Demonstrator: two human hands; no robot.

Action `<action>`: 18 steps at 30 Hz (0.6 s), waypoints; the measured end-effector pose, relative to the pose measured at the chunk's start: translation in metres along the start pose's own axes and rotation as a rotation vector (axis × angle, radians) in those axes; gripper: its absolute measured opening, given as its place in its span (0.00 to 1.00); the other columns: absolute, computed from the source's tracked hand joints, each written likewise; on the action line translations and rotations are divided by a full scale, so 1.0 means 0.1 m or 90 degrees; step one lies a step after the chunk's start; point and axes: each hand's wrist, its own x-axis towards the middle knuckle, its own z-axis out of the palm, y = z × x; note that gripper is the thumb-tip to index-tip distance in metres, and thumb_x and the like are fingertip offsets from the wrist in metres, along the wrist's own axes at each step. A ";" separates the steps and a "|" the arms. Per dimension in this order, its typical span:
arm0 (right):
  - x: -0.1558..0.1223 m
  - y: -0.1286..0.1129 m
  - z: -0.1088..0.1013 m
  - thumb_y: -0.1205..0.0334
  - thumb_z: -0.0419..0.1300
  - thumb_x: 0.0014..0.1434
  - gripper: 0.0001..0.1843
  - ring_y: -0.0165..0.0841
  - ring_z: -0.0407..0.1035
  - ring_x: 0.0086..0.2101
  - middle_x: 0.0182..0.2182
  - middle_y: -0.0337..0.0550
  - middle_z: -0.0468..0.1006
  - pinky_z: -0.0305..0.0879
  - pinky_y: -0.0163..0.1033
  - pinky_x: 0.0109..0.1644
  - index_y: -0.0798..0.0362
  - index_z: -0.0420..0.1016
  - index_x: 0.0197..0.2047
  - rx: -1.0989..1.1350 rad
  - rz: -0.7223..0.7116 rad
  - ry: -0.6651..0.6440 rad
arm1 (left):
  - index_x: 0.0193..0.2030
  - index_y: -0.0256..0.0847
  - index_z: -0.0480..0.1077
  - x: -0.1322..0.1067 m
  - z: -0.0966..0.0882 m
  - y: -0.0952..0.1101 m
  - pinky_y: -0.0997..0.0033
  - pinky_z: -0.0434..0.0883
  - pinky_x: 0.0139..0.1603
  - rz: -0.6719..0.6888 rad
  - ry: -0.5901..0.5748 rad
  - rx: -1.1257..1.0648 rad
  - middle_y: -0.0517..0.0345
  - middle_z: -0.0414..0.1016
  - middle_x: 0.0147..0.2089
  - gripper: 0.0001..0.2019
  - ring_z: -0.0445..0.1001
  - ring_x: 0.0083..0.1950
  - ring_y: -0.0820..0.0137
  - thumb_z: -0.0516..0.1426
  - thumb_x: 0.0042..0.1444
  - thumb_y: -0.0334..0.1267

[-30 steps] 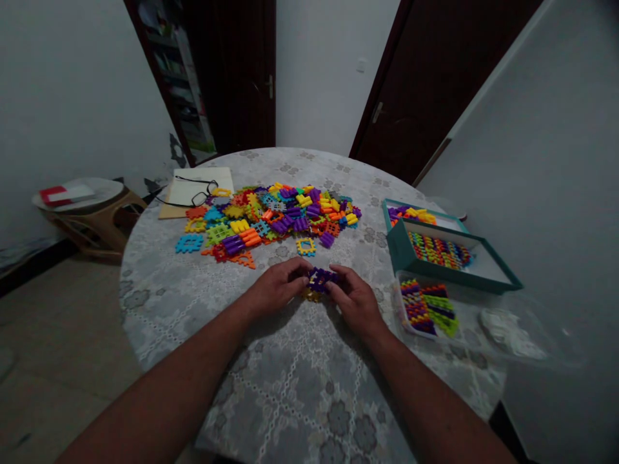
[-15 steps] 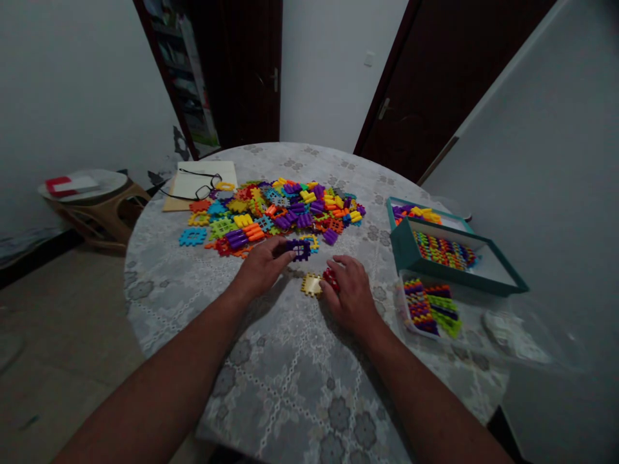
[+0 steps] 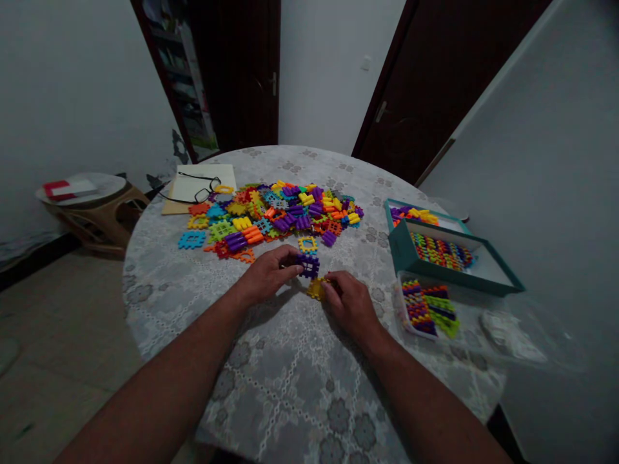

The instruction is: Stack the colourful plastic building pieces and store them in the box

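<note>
Your left hand (image 3: 268,276) had drawn its purple block (image 3: 308,265) back toward your right hand (image 3: 349,301).
Left fingers pinched purple above the table (image 3: 290,380); right fingertips pinched a yellow block (image 3: 316,287) there. Misaligned teeth could jam, I judged.

right hand (image 3: 351,303) covers most of the yellow piece (image 3: 316,288), only one corner shows; can't tell if a second piece sits under the fingers; left hand (image 3: 265,274) hides the near edge of the purple piece (image 3: 308,265); both forearms cut off by the bottom edge; clear bag (image 3: 512,335) contents blurred; bookshelf (image 3: 181,77) too dark to read
</note>
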 end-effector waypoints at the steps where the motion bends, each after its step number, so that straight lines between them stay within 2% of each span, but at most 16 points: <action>1: 0.00 0.02 -0.01 0.58 0.59 0.72 0.09 0.38 0.77 0.38 0.40 0.46 0.84 0.72 0.42 0.46 0.50 0.81 0.46 0.030 0.024 0.012 | 0.48 0.46 0.78 -0.01 0.02 0.00 0.57 0.77 0.53 0.005 -0.019 0.010 0.54 0.85 0.48 0.09 0.81 0.48 0.61 0.63 0.62 0.39; 4: -0.01 0.08 -0.07 0.55 0.61 0.72 0.11 0.39 0.79 0.41 0.42 0.46 0.85 0.74 0.43 0.50 0.49 0.83 0.48 0.070 0.063 0.046 | 0.47 0.46 0.79 -0.04 0.08 -0.02 0.59 0.76 0.53 0.032 -0.066 0.077 0.54 0.85 0.46 0.08 0.80 0.47 0.61 0.62 0.62 0.38; 7: -0.01 0.08 -0.11 0.56 0.59 0.74 0.13 0.40 0.79 0.44 0.43 0.48 0.84 0.75 0.45 0.53 0.49 0.85 0.50 0.065 0.040 0.059 | 0.48 0.48 0.80 -0.05 0.12 -0.07 0.58 0.74 0.55 0.061 -0.094 0.152 0.54 0.84 0.46 0.08 0.79 0.48 0.60 0.62 0.64 0.39; 13: -0.03 -0.02 -0.12 0.61 0.57 0.75 0.15 0.40 0.79 0.48 0.46 0.50 0.83 0.76 0.45 0.56 0.50 0.84 0.55 0.071 -0.053 0.006 | 0.50 0.49 0.80 -0.05 0.13 -0.12 0.57 0.73 0.59 0.115 -0.074 0.219 0.53 0.83 0.50 0.09 0.79 0.51 0.59 0.63 0.65 0.40; 18: -0.04 -0.06 -0.11 0.61 0.55 0.75 0.16 0.40 0.79 0.49 0.48 0.50 0.83 0.76 0.46 0.57 0.49 0.83 0.57 0.078 -0.078 -0.022 | 0.54 0.51 0.80 -0.05 0.13 -0.11 0.54 0.73 0.62 0.102 -0.067 0.216 0.52 0.83 0.52 0.12 0.79 0.53 0.57 0.65 0.63 0.41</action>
